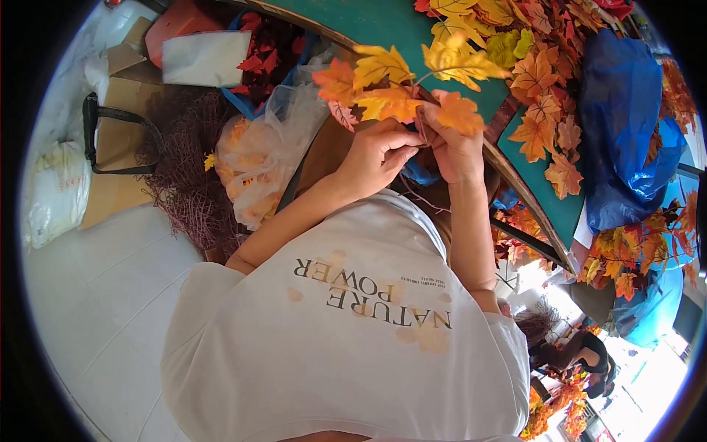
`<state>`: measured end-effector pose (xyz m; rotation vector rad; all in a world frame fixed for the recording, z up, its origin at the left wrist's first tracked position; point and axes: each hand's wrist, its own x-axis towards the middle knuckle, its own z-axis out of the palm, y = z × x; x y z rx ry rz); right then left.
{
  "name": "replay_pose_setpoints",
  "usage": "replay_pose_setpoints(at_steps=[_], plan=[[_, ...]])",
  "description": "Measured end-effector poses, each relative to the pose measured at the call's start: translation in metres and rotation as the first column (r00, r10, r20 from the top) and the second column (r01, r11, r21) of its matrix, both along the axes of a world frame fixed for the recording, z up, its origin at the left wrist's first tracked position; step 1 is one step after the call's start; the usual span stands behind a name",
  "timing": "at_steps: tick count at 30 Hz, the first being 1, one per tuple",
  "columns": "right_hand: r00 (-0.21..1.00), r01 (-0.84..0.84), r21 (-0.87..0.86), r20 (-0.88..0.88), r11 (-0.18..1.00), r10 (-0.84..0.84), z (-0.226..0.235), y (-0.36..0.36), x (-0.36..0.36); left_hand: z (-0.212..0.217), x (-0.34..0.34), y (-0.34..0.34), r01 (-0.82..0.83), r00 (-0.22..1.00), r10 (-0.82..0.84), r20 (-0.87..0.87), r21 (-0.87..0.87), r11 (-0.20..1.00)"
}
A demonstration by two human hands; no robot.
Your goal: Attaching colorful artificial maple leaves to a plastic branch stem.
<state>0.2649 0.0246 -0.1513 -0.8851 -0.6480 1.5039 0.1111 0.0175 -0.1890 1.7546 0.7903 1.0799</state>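
Both of my hands are together in front of my chest, at the near edge of a green table (383,29). Between them is an artificial maple branch (384,68) with yellow and orange leaves. My left hand (374,157) pinches its thin brown stem, thumb against fingers. My right hand (458,151) is closed on the stem just beside it, partly hidden by an orange leaf (460,113). The stem's tail (423,197) hangs down below the hands.
A pile of loose maple leaves (541,81) covers the table's right side, beside a blue plastic bag (618,132). To the left are bundled brown stems (195,162), a clear bag of orange leaves (254,155) and a cardboard box (121,140). Another person (589,357) is at lower right.
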Motion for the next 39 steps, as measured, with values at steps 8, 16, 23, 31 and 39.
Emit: replay_pose_setpoints(at_steps=[8,16,23,31,39], plan=[[0.986,0.075,0.004,-0.147,0.997,-0.074,-0.011,0.022,0.001,0.012,-0.006,-0.004,0.33,0.906,-0.016,0.422,-0.685,0.649],[0.994,0.006,0.118,-0.113,0.993,0.007,0.007,0.043,-0.015,0.015,-0.013,-0.002,0.496,0.745,0.001,0.667,-0.555,0.667],[0.996,0.026,0.113,-0.085,0.993,-0.017,0.018,0.044,-0.028,0.012,-0.02,0.004,0.774,0.436,0.022,0.9,-0.387,0.501],[0.997,0.014,0.232,0.077,0.973,-0.033,0.039,0.061,-0.044,0.011,-0.036,0.013,0.901,0.19,0.125,0.974,-0.223,0.373],[0.987,-0.15,0.168,0.075,0.974,0.139,0.054,0.08,-0.051,0.057,-0.052,0.013,0.88,0.179,0.157,0.971,-0.23,0.416]])
